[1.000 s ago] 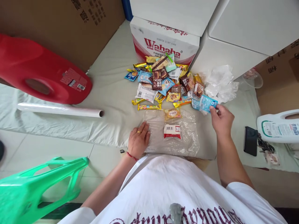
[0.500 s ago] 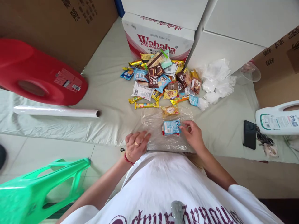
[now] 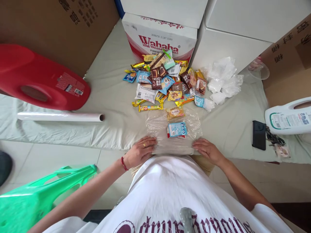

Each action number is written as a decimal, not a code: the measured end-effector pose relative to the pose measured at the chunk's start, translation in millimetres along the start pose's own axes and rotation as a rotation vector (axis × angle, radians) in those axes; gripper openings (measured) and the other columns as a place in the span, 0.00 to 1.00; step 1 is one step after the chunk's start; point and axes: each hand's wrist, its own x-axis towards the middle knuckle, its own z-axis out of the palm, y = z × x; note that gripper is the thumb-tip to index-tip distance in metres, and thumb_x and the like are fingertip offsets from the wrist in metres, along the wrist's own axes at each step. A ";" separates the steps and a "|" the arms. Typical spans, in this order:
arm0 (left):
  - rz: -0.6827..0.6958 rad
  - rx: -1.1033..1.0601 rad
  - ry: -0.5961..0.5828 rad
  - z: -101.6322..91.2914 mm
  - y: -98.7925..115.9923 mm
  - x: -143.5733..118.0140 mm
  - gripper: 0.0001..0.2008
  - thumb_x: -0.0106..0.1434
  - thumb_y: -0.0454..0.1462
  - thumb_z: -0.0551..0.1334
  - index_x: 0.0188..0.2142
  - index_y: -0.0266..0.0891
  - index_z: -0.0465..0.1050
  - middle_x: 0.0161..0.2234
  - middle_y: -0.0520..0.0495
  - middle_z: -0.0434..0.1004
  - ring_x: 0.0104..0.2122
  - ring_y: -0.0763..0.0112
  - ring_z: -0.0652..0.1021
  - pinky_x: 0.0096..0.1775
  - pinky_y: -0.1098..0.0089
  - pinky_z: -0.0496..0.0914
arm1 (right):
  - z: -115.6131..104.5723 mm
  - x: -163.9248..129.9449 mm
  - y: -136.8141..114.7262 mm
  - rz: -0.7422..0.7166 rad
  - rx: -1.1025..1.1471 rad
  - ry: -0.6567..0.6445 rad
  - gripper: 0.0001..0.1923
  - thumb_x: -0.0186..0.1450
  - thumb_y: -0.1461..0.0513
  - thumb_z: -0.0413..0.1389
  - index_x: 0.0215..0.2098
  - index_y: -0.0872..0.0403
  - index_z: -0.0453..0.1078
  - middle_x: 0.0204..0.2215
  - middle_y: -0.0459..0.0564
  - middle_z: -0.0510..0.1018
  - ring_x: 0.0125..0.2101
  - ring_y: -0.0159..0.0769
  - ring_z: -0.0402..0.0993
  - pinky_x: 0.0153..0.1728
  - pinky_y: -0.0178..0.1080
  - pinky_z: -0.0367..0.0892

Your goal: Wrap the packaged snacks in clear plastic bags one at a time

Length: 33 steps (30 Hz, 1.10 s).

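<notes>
A sheet of clear plastic film (image 3: 161,144) is spread at the front edge of the covered table. On it lies a blue snack packet (image 3: 177,128), with a red edge showing beneath. Behind that sits a yellow snack packet (image 3: 175,113). My left hand (image 3: 142,150), with a ring and a red cord bracelet, is closed at the film's near left corner, fingers together. At the near right corner my right hand (image 3: 207,150) is likewise closed on the film. Both thumbs are mostly hidden. The film between my hands shows sideways creases.
A heap of wrapped snacks (image 3: 159,79) lies before a Wahaha carton (image 3: 160,38). Crumpled clear bags (image 3: 224,81) are to its right. A film roll (image 3: 60,116) and red jug (image 3: 43,77) stand left. At right are a phone (image 3: 259,135) and white bottle (image 3: 289,118). A green stool (image 3: 31,200) stands below.
My right hand has left the blue packet and moved right and down to the film's near right corner. My left hand's fingers have straightened at the left corner.
</notes>
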 end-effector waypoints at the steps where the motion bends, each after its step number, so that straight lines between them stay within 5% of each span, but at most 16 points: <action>1: -0.077 -0.062 0.020 -4.3 0.8 3.7 0.10 0.71 0.34 0.57 0.44 0.43 0.77 0.50 0.41 0.83 0.58 0.61 0.78 0.61 0.57 0.71 | -7.6 7.3 -1.9 0.044 0.040 0.002 0.13 0.76 0.58 0.50 0.49 0.47 0.77 0.41 0.52 0.83 0.43 0.40 0.78 0.48 0.47 0.74; 7: -0.660 -0.114 0.045 -30.0 -9.8 46.1 0.17 0.70 0.47 0.54 0.35 0.41 0.75 0.32 0.48 0.82 0.31 0.65 0.80 0.36 0.67 0.73 | -48.9 74.8 0.4 0.401 0.104 0.008 0.18 0.73 0.49 0.52 0.40 0.52 0.76 0.30 0.47 0.80 0.32 0.37 0.76 0.36 0.37 0.69; 11: -0.888 0.180 0.216 -35.1 -33.2 72.6 0.10 0.59 0.42 0.60 0.37 0.40 0.74 0.38 0.40 0.78 0.40 0.53 0.77 0.44 0.56 0.72 | -50.9 117.6 14.0 0.614 -0.208 -0.063 0.13 0.71 0.56 0.53 0.40 0.53 0.77 0.31 0.49 0.80 0.31 0.39 0.73 0.32 0.37 0.63; 15: -0.879 0.400 0.604 -49.3 -34.8 67.5 0.15 0.56 0.34 0.59 0.44 0.37 0.73 0.46 0.32 0.72 0.52 0.43 0.71 0.55 0.44 0.66 | -60.1 140.7 7.4 0.558 -0.591 -0.039 0.15 0.69 0.58 0.54 0.50 0.54 0.76 0.44 0.60 0.78 0.44 0.51 0.71 0.39 0.43 0.66; 18: -0.648 0.544 0.818 -50.4 -5.9 59.1 0.15 0.61 0.32 0.56 0.47 0.39 0.72 0.46 0.35 0.72 0.53 0.45 0.71 0.56 0.39 0.61 | -69.5 161.9 -2.1 0.324 -0.627 0.079 0.19 0.72 0.58 0.50 0.56 0.56 0.73 0.48 0.62 0.76 0.50 0.54 0.66 0.49 0.49 0.65; 21: -0.318 0.494 0.584 -25.7 31.4 72.3 0.14 0.65 0.35 0.57 0.50 0.46 0.73 0.46 0.41 0.76 0.51 0.51 0.73 0.53 0.44 0.64 | -65.1 193.4 -2.8 0.108 -0.547 0.013 0.24 0.72 0.55 0.52 0.63 0.58 0.68 0.53 0.62 0.75 0.53 0.54 0.65 0.56 0.50 0.62; 24: -0.122 0.433 0.293 10.5 48.7 105.0 0.15 0.69 0.37 0.59 0.53 0.50 0.75 0.48 0.46 0.81 0.46 0.62 0.76 0.45 0.59 0.66 | -50.7 225.6 5.9 0.104 -0.533 -0.138 0.28 0.69 0.54 0.58 0.63 0.59 0.68 0.51 0.62 0.78 0.51 0.54 0.66 0.53 0.49 0.62; 28: -0.185 0.417 -0.030 38.0 36.8 136.5 0.17 0.72 0.33 0.54 0.55 0.43 0.77 0.53 0.43 0.81 0.44 0.61 0.75 0.41 0.59 0.64 | -44.1 250.2 18.6 0.091 -0.443 -0.315 0.11 0.69 0.59 0.58 0.44 0.55 0.80 0.37 0.54 0.82 0.41 0.46 0.71 0.49 0.44 0.62; 33: -0.275 0.327 -0.023 45.0 29.3 135.5 0.19 0.72 0.32 0.55 0.57 0.45 0.77 0.56 0.42 0.79 0.47 0.57 0.77 0.44 0.56 0.68 | -57.7 229.7 5.2 -0.141 -0.387 -0.272 0.14 0.73 0.58 0.53 0.39 0.54 0.80 0.34 0.53 0.77 0.38 0.42 0.68 0.44 0.42 0.61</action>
